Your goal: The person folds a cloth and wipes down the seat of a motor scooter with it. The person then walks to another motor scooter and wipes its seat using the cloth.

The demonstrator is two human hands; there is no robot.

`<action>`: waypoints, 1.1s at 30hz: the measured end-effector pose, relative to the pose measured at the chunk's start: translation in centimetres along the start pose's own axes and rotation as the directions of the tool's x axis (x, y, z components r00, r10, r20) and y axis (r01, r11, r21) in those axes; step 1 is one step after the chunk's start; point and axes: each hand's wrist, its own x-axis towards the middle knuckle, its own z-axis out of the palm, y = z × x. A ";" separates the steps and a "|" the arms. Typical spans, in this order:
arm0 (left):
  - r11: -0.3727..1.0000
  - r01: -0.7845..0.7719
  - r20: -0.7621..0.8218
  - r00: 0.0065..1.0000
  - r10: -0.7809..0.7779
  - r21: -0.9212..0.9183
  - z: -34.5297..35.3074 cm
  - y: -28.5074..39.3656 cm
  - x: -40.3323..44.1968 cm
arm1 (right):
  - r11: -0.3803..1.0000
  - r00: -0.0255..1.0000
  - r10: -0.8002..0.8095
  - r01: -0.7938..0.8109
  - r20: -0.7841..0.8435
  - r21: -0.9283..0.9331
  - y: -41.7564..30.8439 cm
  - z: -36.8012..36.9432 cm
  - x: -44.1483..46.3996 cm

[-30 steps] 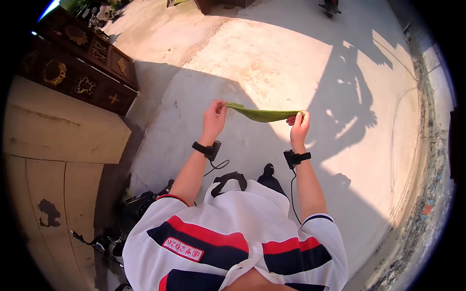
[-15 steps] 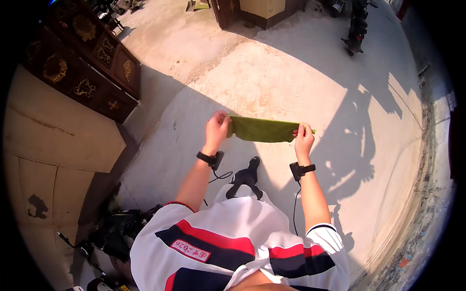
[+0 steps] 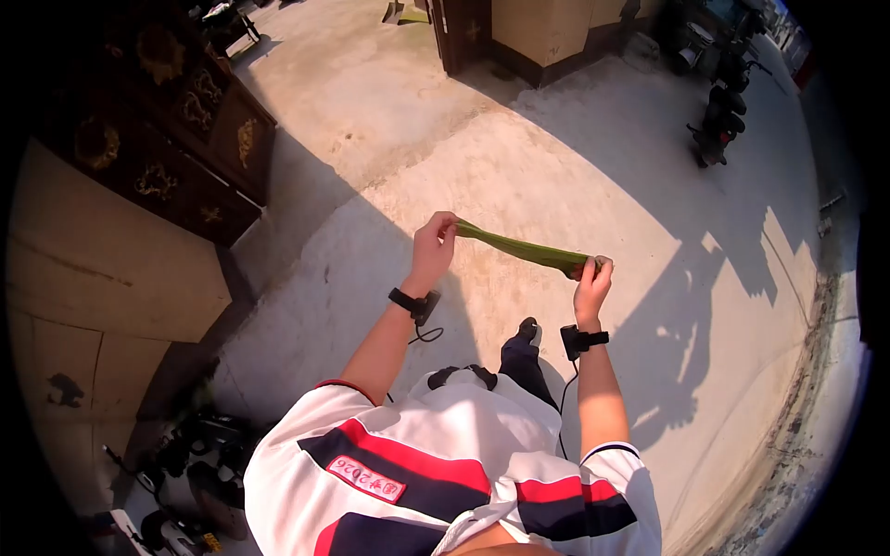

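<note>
A green cloth (image 3: 521,248) is stretched out in the air between my two hands, its face now seen nearly edge-on as a narrow strip. My left hand (image 3: 434,248) pinches its left end. At the other end my right hand (image 3: 593,285) grips the cloth, sitting slightly lower in view than the left. Black straps with small boxes and cables are on both wrists, the left wristband (image 3: 415,304) and the right wristband (image 3: 582,340).
Dark ornate doors (image 3: 199,139) stand open at the left beside a beige wall (image 3: 102,269). A motorbike (image 3: 718,120) is parked at upper right and another two-wheeler (image 3: 181,482) at lower left. Pale concrete ground (image 3: 371,222) carries shadows. A wall corner (image 3: 540,42) stands ahead.
The cloth has turned from showing a broad hanging face to a thin slanted strip. Its right end has dropped lower. My foot has stepped to the right, and the view has shifted.
</note>
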 end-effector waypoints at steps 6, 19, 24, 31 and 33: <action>0.997 0.008 0.004 1.000 -0.009 0.078 7.5 -1.8 9.1 | 1.000 0.992 0.000 0.004 0.127 -0.029 6.2 0.4 11.5; 0.992 -0.122 0.094 0.989 0.117 0.042 31.7 1.9 31.6 | 0.997 0.990 0.074 -0.078 -0.122 -0.029 8.9 -7.8 41.0; 0.994 -0.108 0.278 0.955 0.104 -0.001 41.8 0.8 37.0 | 0.986 0.954 0.151 -0.126 -0.257 0.109 11.7 -12.4 47.1; 0.979 -0.128 0.455 0.870 0.188 -0.159 58.4 -1.7 48.5 | 0.981 0.901 0.149 -0.187 -0.408 -0.056 14.2 -19.1 61.2; 0.978 -0.116 0.475 0.860 0.185 -0.171 63.5 -1.9 52.3 | 0.975 0.888 0.134 -0.197 -0.439 -0.102 14.6 -21.2 65.9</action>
